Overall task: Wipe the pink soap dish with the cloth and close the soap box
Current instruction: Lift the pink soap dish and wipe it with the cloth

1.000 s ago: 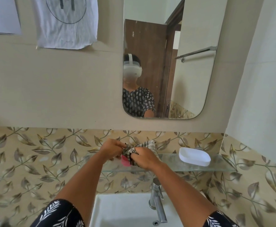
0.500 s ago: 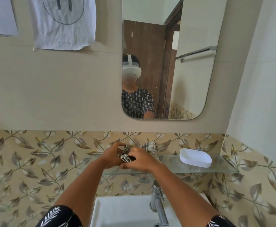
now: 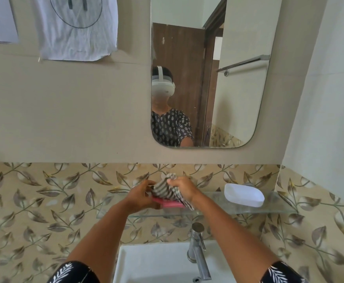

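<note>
The pink soap dish [image 3: 170,203] lies flat over the front of the glass shelf [image 3: 279,208], only its near rim showing. My left hand [image 3: 139,198] grips its left end. My right hand [image 3: 182,188] holds a bunched grey-and-white striped cloth [image 3: 164,187] and presses it down into the dish; a tail of cloth hangs over the dish's right end. A white lid [image 3: 244,195], the soap box's other half, lies apart on the shelf to the right.
A white basin [image 3: 152,262] with a chrome tap [image 3: 197,248] sits directly below the shelf. A mirror [image 3: 238,88] hangs on the wall above, reflecting a person in a headset. Leaf-patterned tiles back the shelf; a white wall closes the right side.
The pink dish, hidden behind my hands half a second ago, shows below them now. My right hand has lifted and turned, drawing the cloth up over the dish.
</note>
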`<move>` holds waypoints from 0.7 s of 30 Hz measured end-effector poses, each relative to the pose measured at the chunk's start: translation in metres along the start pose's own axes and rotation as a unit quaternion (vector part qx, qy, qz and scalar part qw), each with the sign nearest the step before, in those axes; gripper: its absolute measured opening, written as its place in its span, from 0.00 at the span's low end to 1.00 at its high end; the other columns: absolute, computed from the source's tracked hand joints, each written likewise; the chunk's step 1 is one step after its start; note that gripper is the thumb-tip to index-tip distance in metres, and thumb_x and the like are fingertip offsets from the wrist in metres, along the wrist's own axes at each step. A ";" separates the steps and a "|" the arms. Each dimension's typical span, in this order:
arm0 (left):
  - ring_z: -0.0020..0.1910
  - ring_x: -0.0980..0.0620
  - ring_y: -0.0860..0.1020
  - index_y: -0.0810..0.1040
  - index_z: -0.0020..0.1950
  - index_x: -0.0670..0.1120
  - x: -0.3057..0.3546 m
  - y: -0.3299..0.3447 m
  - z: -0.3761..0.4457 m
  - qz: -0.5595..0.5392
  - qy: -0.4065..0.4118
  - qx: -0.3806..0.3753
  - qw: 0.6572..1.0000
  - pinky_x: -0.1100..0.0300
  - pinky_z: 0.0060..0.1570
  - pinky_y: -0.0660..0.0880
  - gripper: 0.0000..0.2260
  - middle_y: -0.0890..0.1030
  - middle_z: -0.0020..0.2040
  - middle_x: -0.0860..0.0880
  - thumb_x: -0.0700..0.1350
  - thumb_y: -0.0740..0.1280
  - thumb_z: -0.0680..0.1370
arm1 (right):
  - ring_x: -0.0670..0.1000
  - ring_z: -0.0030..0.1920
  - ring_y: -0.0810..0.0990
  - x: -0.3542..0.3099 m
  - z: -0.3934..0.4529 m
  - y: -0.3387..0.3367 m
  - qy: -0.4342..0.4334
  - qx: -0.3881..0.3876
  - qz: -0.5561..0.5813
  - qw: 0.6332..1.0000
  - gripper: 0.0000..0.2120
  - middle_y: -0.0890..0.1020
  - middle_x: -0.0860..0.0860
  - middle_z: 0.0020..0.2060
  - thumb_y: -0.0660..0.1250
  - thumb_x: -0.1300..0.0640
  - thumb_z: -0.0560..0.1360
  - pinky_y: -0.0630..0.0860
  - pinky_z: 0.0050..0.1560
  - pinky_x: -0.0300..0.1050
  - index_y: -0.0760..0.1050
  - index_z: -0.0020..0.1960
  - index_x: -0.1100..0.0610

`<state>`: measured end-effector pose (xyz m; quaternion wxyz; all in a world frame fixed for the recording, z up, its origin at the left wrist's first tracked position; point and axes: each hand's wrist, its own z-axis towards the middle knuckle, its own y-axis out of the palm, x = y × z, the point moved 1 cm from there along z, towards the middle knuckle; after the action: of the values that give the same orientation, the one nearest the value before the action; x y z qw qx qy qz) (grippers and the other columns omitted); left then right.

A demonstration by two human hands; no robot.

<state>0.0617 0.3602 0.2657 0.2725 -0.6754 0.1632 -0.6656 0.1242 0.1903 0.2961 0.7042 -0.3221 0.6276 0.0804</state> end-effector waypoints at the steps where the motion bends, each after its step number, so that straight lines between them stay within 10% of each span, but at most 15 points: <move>1: 0.58 0.49 0.77 0.70 0.66 0.48 0.000 0.000 0.000 -0.001 0.002 -0.001 1.000 0.46 0.63 0.73 0.39 0.78 0.58 0.50 0.46 0.81 0.57 | 0.60 0.41 0.82 -0.001 -0.002 -0.004 0.006 0.018 0.082 0.996 0.14 0.82 0.61 0.42 0.59 0.56 0.79 0.80 0.45 0.52 0.77 0.51 0.66; 11: 0.52 0.52 0.76 0.73 0.65 0.45 0.007 0.009 -0.001 0.038 0.034 0.011 0.999 0.53 0.62 0.74 0.35 0.79 0.56 0.49 0.44 0.81 0.61 | 0.61 0.49 0.81 -0.017 -0.023 -0.082 0.014 0.225 0.480 0.848 0.23 0.84 0.61 0.46 0.53 0.45 0.81 0.78 0.49 0.56 0.78 0.55 0.62; 15: 0.51 0.54 0.75 0.74 0.64 0.46 0.009 0.009 0.001 0.060 0.027 0.008 0.998 0.58 0.59 0.73 0.33 0.77 0.51 0.53 0.46 0.80 0.62 | 0.61 0.51 0.82 -0.017 -0.020 -0.093 0.028 0.303 0.473 0.827 0.23 0.82 0.60 0.54 0.57 0.43 0.78 0.78 0.54 0.59 0.76 0.59 0.61; 21: 0.51 0.54 0.75 0.72 0.66 0.46 0.007 0.012 -0.002 0.035 0.037 0.033 0.998 0.63 0.53 0.73 0.36 0.77 0.51 0.55 0.43 0.81 0.60 | 0.53 0.32 0.75 -0.024 -0.030 -0.090 0.030 0.524 0.202 0.827 0.23 0.76 0.52 0.31 0.55 0.46 0.80 0.70 0.30 0.45 0.73 0.36 0.62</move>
<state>0.0616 0.3463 0.2646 0.3115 -0.6346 0.1753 -0.6852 0.1413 0.1100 0.3499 0.7164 0.2265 0.6471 -0.1296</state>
